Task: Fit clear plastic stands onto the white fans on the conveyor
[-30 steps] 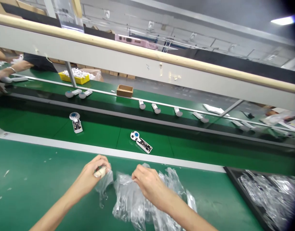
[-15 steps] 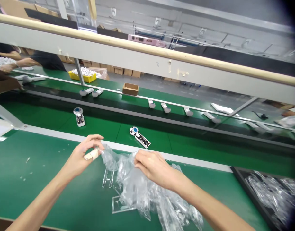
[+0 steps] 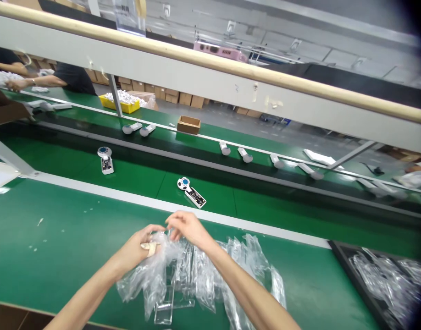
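My left hand (image 3: 141,250), with a pale wrap on one finger, is closed on crumpled clear plastic bags (image 3: 150,279) that hang over the green bench. Close beside it, my right hand (image 3: 186,229) has its fingers bent at the top of the same plastic; what its fingertips hold, if anything, is too small to tell. Beneath my hands lie more clear wrapped pieces (image 3: 203,279) and a bare clear plastic frame (image 3: 165,307).
Beyond the bench edge, a green conveyor carries two white devices with exposed circuit boards (image 3: 196,197) (image 3: 106,164). A black tray (image 3: 357,279) of clear parts stands right. Farther back are a brown box (image 3: 189,125), a yellow bin (image 3: 128,107) and a person's arm (image 3: 41,81).
My left hand has moved right and down, drawing plastic bags leftward. My right hand has moved left to meet it. Both devices on the conveyor appear slightly farther left.
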Available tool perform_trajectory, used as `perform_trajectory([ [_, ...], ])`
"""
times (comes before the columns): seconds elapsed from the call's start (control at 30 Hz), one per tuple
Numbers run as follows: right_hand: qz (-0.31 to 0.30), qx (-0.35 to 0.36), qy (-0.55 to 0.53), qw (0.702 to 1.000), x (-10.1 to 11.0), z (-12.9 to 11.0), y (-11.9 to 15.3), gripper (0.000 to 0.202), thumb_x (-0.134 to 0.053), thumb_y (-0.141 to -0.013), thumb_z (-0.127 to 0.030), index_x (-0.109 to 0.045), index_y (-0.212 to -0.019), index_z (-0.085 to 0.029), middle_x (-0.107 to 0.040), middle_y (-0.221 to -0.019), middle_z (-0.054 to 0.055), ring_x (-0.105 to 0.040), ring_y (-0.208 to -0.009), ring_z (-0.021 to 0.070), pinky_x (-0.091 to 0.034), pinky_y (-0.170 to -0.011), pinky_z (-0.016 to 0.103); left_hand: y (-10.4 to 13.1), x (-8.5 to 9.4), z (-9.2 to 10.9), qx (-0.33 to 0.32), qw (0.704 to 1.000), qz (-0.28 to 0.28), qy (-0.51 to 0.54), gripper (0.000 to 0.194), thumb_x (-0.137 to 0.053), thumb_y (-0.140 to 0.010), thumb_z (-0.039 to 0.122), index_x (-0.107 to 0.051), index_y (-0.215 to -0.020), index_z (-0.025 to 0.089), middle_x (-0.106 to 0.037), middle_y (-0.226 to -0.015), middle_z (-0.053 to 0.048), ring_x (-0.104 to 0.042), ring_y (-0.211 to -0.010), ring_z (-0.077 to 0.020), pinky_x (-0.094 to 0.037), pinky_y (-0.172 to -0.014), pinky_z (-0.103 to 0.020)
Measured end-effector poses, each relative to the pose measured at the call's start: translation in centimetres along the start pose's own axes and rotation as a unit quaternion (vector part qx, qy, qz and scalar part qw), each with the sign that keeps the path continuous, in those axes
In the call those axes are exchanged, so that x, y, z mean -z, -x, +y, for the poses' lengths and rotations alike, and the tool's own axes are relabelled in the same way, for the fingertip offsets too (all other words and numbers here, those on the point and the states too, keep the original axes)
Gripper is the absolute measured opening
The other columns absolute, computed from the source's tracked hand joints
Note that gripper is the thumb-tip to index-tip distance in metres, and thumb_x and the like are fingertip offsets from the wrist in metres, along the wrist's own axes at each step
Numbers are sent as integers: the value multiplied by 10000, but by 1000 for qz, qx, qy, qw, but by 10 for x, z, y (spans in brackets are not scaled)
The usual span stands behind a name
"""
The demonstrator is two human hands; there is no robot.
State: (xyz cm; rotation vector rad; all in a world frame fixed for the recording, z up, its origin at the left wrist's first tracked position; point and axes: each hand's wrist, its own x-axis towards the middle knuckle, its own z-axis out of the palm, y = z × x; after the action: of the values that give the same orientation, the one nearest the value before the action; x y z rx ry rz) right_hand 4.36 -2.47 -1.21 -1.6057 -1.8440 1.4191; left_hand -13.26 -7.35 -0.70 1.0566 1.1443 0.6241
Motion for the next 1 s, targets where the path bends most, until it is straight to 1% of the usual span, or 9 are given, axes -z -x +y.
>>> perform_trajectory([
  [0.07, 54, -56, 69, 995, 6, 29, -20, 216, -407, -894, -223, -566, -1035, -180, -618, -885, 29, -614, -691, 124, -435, -649, 248, -4, 9, -12, 15, 1000, 17, 6, 265, -682, -663, 337, -584, -821, 149, -543, -712, 10, -432, -627, -115, -328, -578, -220],
  [0.17, 80, -91, 143, 982, 7, 62, -38, 284, -592, -795, -222, -554, -1070, -163, -573, -1016, 91, -598, -890, 211, -405, -759, 319, -8, 23, -25, 21, 998, 49, 32, 217, -673, -663, 334, -569, -713, 150, -498, -662, 28, -401, -611, -108, -307, -570, -216],
  [0.37, 45, -51, 226, 972, -10, 79, -46, 54, -577, -792, -155, -617, -801, -190, -567, -950, 41, -563, -906, 191, -358, -761, 288, -21, 29, -38, 14, 996, 73, 42, 235, -656, -682, 362, -532, -695, 163, -457, -654, 36, -378, -618, -111, -294, -578, -220],
  [0.6, 36, 64, 233, 970, 14, 37, -4, 82, -561, -811, -125, -593, -785, -196, -570, -868, 7, -521, -827, 142, -350, -724, 240, -11, 27, -17, -28, 997, 62, -30, 252, -599, -742, 417, -518, -696, 183, -434, -662, 30, -390, -638, -129, -299, -601, -239],
  [0.7, 54, 144, 214, 965, 28, 2, 26, 87, -582, -798, -113, -558, -768, -191, -558, -838, -1, -496, -827, 144, -347, -721, 243, 1, 23, 4, -70, 994, 39, -79, 211, -592, -743, 398, -569, -722, 189, -541, -885, -30, -483, -785, -176, -352, -666, -263],
  [0.8, 16, 205, 165, 964, 34, -34, 46, 136, -522, -795, -63, -538, -754, -192, -535, -732, -38, -475, -697, 110, -332, -640, 222, 8, 13, 25, -122, 987, -4, -107, 144, -618, -718, 338, -601, -729, 196, -571, -1000, -59, -497, -957, -228, -388, -743, -286],
  [0.9, -21, 244, 82, 966, 29, -57, 50, 155, -481, -798, -67, -557, -759, -196, -555, -721, -45, -496, -674, 97, -354, -628, 213, 15, 6, 39, -138, 986, -29, -90, 115, -645, -682, 279, -580, -726, 194, -548, -740, -4, -500, -714, -159, -387, -619, -248],
  [0.97, -25, 231, -20, 972, 23, -59, 48, 122, -481, -818, -123, -578, -818, -198, -595, -759, -28, -554, -699, 107, -404, -632, 214, 23, 16, 41, -133, 989, 15, -67, 136, -668, -649, 256, -571, -710, 183, -510, -646, 30, -442, -587, -111, -356, -544, -219],
  [1.0, -20, 216, -65, 974, 20, -55, 46, 119, -478, -830, -157, -581, -873, -199, -612, -792, -14, -578, -699, 112, -428, -620, 216, 30, 28, 37, -131, 988, 70, -45, 160, -685, -626, 251, -573, -714, 178, -512, -635, 34, -437, -575, -103, -354, -534, -213],
])
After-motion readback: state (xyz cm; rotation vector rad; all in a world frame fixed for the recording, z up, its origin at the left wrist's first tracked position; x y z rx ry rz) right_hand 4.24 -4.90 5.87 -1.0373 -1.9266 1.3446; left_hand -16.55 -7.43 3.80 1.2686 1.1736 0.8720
